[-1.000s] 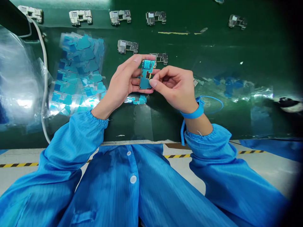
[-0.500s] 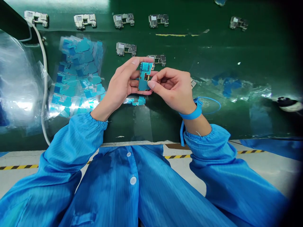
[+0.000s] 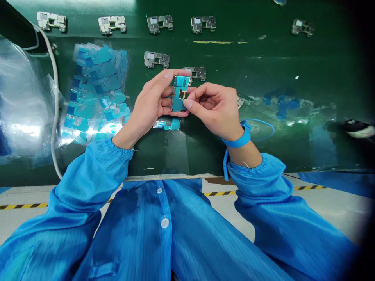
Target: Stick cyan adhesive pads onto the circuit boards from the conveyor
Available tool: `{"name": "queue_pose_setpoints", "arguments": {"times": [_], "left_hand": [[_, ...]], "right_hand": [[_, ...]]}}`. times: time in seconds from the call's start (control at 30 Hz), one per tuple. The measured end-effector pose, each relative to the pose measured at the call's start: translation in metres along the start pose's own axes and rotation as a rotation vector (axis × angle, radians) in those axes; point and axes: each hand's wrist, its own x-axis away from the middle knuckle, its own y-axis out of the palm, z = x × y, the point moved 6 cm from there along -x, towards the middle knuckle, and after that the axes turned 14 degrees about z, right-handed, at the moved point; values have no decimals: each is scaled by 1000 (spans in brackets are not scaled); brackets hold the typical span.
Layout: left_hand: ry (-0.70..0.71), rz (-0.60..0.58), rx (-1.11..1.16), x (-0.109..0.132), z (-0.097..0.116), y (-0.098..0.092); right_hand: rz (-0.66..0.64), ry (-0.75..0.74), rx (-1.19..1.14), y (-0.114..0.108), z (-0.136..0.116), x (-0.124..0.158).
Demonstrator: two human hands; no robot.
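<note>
A phone circuit board (image 3: 177,103) with blue film over its face is held upright, its notch toward the right. My left hand (image 3: 150,97) is closed around its edges, thumb along the top and fingers behind it. At the board's lower right edge, the thumb and index finger of my right hand (image 3: 218,111) are pinched together. Whether a bit of film is between those fingertips is hidden. Just behind the held board lies another circuit board (image 3: 199,73), partly covered by my left fingers. A further bare circuit board (image 3: 156,59) rests to its upper left.
Sheets of blue film pieces (image 3: 101,89) lie to the left, beside a grey cable (image 3: 53,78) and a clear plastic bag (image 3: 26,101). Several boards (image 3: 112,24) line the far strip. A blue wrist strap (image 3: 238,139) with a coiled cord is on my right wrist. Plastic film (image 3: 281,105) lies right.
The far row of boards has shifted a little to the right, while the two nearer boards stay about where they were. Both hands and the held circuit board have barely moved.
</note>
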Motion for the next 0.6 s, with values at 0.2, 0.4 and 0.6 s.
{"name": "queue_pose_setpoints", "arguments": {"times": [0.2, 0.4, 0.6], "left_hand": [[-3, -10, -33, -2, -2, -1], [-3, 15, -127, -5, -6, -5], [-8, 20, -136, -2, -4, -3]], "right_hand": [[1, 43, 25, 0, 3, -1], [-2, 69, 7, 1, 1, 0], [-6, 57, -11, 1, -2, -1]]}}
